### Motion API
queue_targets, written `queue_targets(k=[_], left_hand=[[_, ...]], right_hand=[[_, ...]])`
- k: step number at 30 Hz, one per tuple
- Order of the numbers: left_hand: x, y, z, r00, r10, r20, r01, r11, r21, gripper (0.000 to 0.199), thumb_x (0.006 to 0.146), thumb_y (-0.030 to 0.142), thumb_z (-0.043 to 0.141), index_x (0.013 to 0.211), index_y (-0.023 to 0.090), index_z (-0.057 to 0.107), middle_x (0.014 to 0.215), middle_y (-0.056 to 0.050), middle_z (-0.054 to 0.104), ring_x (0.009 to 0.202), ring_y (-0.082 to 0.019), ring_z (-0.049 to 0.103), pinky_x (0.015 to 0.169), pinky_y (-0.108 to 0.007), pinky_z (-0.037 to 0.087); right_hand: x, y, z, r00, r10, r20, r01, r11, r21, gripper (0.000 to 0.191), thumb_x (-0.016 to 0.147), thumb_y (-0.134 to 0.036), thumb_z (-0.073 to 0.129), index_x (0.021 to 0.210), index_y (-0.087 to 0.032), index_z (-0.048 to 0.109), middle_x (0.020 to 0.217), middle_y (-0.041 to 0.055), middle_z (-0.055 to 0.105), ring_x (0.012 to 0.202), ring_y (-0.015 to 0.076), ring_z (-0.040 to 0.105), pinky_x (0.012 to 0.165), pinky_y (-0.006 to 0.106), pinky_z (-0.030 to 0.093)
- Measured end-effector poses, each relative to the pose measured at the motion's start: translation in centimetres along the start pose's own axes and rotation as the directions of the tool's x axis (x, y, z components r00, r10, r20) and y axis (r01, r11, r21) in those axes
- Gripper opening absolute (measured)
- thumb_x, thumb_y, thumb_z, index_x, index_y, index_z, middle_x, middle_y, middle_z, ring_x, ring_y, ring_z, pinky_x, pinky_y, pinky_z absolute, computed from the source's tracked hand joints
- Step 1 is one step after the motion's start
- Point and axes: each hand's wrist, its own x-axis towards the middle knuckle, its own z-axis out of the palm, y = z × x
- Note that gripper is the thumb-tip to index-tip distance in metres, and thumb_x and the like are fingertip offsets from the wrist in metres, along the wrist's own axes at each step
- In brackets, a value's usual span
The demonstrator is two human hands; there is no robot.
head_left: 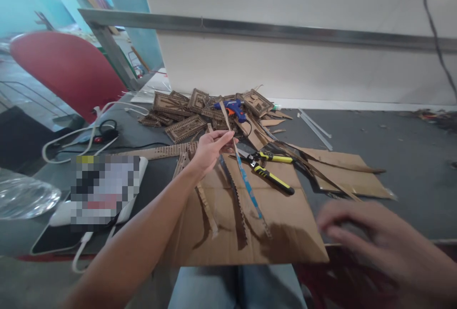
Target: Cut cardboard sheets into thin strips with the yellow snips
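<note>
While the left hand [210, 149] pinches: its thumb and fingers are pressed together, with a thin cardboard strip [247, 183] caught between them.
Held strip: it has blue print on it. One end pokes up past the fingers, and the longer part slants down over the big cardboard sheet [303, 237].
Right hand [367, 237]: it is low on the right, well apart from the strip, with its fingers loosely curled and a gap by the thumb. It is blurry, but it seems to hold nothing.
Snips [274, 179]: they lie on the sheet, just right of the strip. Their yellow and black handles are spread apart, and the blades point toward the left hand.
Big sheet: it is flat and brown, at the front edge of the gray table [400, 156], with dark shadows on it.
More strips: a dark strip with a bumpy edge [236, 199] and a tan strip [205, 202] slant down left of the held one.
Pile: small cardboard panels [185, 129] are heaped at the back.
Blue glue gun [233, 106]: it rests by the pile.
Glue sticks [314, 130]: they are long and thin, on the table right of the pile.
Flat cardboard pieces [342, 171]: they lie on the right side, with long strips across them.
Left end: a clear plastic bottle [28, 197] and white cables [94, 130] are there, near a red chair [67, 68].
</note>
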Motion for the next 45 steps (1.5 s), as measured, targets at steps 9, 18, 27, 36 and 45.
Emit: queue_targets(k=[9,18,27,36,45], left_hand=[[-0.5,0.4,0.1,0.993,-0.023,0.116,0.016,0.998,0.058,0.044,0.075,0.042,0.080,0.105,0.011,0.070,0.094,-0.011,0.077,0.070,-0.015,0.069,0.057,-0.022,0.055],[-0.7,0.2,0.6,0.991,0.009,0.131,-0.023,0.994,0.105,0.038,0.078,0.043,0.077,0.099,0.011,0.070,0.092,-0.010,0.077,0.065,-0.012,0.067,0.056,-0.022,0.054],[-0.4,-0.8,0.5,0.997,0.047,0.057,-0.057,0.981,0.186,0.039,0.075,0.041,0.080,0.098,0.012,0.068,0.082,-0.005,0.073,0.065,-0.013,0.065,0.057,-0.023,0.055],[-1.0,-0.3,0.9,0.958,0.005,0.287,-0.065,0.978,0.199,0.043,0.078,0.044,0.077,0.106,0.012,0.068,0.078,-0.003,0.069,0.066,-0.012,0.065,0.063,-0.023,0.056],[-2.0,1.0,1.0,0.774,-0.310,0.552,0.123,0.929,0.348,0.048,0.086,0.056,0.064,0.104,0.011,0.068,0.079,-0.009,0.071,0.060,-0.013,0.065,0.052,-0.022,0.053]], right_hand=[[17.6,-1.5,6.6,0.980,-0.090,0.179,-0.011,0.869,0.494,0.030,0.086,-0.045,0.068,0.088,-0.017,0.058,0.062,-0.0026,0.061,0.051,0.0100,0.057,0.049,0.021,0.047],[17.3,0.2,9.3,0.976,-0.119,0.182,-0.050,0.689,0.723,0.038,0.086,-0.055,0.066,0.088,-0.019,0.057,0.065,-0.0023,0.062,0.049,0.0080,0.056,0.044,0.019,0.045],[17.0,0.5,9.5,0.983,-0.090,0.160,-0.060,0.668,0.741,0.038,0.080,-0.051,0.075,0.090,-0.019,0.056,0.068,-0.0030,0.065,0.047,0.0074,0.056,0.041,0.018,0.043],[16.9,0.9,9.5,0.998,-0.051,0.038,-0.005,0.524,0.852,0.030,0.082,-0.045,0.074,0.093,-0.019,0.065,0.064,-0.0031,0.065,0.048,0.0063,0.053,0.040,0.016,0.040],[18.3,1.5,7.9,0.949,0.191,-0.252,0.172,0.356,0.918,0.027,0.071,-0.040,0.083,0.083,-0.023,0.066,0.083,-0.0009,0.072,0.052,0.0048,0.048,0.044,0.018,0.040]])
